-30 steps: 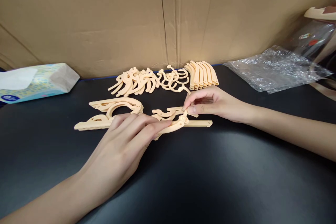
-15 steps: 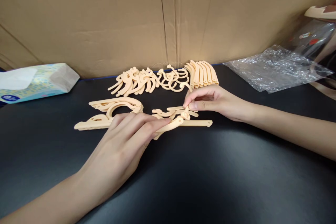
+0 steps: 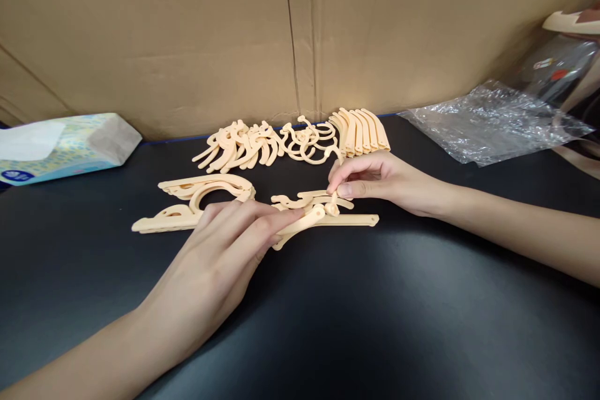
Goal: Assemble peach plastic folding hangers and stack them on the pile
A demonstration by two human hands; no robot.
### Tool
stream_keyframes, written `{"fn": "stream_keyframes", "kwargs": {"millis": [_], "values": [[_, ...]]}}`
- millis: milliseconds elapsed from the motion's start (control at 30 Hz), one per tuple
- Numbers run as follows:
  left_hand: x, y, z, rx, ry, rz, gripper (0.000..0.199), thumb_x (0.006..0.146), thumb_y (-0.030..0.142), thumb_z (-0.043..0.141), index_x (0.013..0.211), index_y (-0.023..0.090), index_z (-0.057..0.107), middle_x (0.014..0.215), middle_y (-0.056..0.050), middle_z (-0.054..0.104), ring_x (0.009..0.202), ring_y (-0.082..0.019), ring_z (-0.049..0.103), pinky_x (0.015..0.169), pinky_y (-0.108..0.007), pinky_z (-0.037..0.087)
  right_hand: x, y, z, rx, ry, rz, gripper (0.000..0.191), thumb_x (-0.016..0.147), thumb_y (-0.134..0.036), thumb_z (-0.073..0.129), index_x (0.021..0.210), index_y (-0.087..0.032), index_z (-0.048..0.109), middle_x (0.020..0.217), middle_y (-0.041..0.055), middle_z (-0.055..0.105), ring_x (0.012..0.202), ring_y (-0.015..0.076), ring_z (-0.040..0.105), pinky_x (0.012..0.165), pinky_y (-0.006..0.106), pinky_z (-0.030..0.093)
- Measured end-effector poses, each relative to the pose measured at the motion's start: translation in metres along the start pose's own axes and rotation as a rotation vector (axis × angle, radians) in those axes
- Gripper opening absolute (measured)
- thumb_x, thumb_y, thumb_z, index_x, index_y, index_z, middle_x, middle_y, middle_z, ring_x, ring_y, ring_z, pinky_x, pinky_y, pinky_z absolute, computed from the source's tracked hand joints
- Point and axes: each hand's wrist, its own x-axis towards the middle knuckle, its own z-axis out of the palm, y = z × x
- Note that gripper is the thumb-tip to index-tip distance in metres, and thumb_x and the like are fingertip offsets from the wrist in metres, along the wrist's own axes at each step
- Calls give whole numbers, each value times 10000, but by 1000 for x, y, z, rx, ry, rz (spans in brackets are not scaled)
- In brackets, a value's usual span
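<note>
Tissue pack [image 3: 89, 147] well left of long bar [image 3: 356, 220]. Left hand [image 3: 229, 247]: fingers pinched on curved piece [image 3: 309, 220] overlapping bar. Right hand [image 3: 391, 182]: fingertips together on hook [image 3: 332, 208], bar's far edge. Plastic sheet [image 3: 487, 122] behind bar, rightward.

No text readable; blue oval logo [image 3: 17, 176] on tissue pack [image 3: 77, 140] illegible.

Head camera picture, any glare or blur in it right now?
Head view: crinkled plastic glints; head view: a pale sheen lies on the black table; head view: left hand and right hand look fairly sharp, without obvious motion blur.
</note>
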Motion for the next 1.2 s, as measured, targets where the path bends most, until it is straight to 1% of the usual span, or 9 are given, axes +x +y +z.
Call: {"fn": "stream_keyframes", "kwargs": {"millis": [100,333,433,600,900,1200], "values": [[-1,-1,0,-4,6,-6,355,991,89,422,1293,244,524,1072,-21,654,998,-174,590,885,-319,411,0,1,-1,1,-1,-4,100,810,-271,744,847,-178,743,851,4,695,740,107,600,739,271,475],[-1,-2,0,13,-1,27,362,988,74,418,1292,240,521,1057,-27,634,982,-178,576,866,-312,399,-1,2,-1,-43,-60,-4,116,833,-283,730,877,-176,743,851,0,687,703,87,561,677,242,460],[-1,-2,1,16,15,31,352,990,77,416,1286,235,523,1049,-29,630,974,-182,574,868,-319,400,-2,2,-2,-29,-43,-5,107,834,-279,729,874,-180,742,838,-4,685,698,86,567,688,245,465],[-2,-3,1,12,-4,55,356,988,73,418,1301,216,513,1070,-32,618,988,-181,566,881,-314,393,-1,2,-2,0,5,-26,105,816,-282,752,872,-193,754,866,-3,691,773,100,611,762,255,482],[-1,-2,0,-3,-20,58,342,982,49,426,1275,194,527,1064,-39,619,982,-184,551,868,-321,377,-1,3,-1,-12,-30,-14,77,842,-256,728,879,-196,758,816,-17,687,688,80,568,696,241,473],[-2,-3,-1,-11,-20,70,339,989,61,433,1295,179,517,1084,-51,615,985,-187,542,867,-329,370,-1,1,-1,11,-41,3,63,828,-225,733,863,-178,758,830,-9,697,698,81,571,688,237,471]]}}
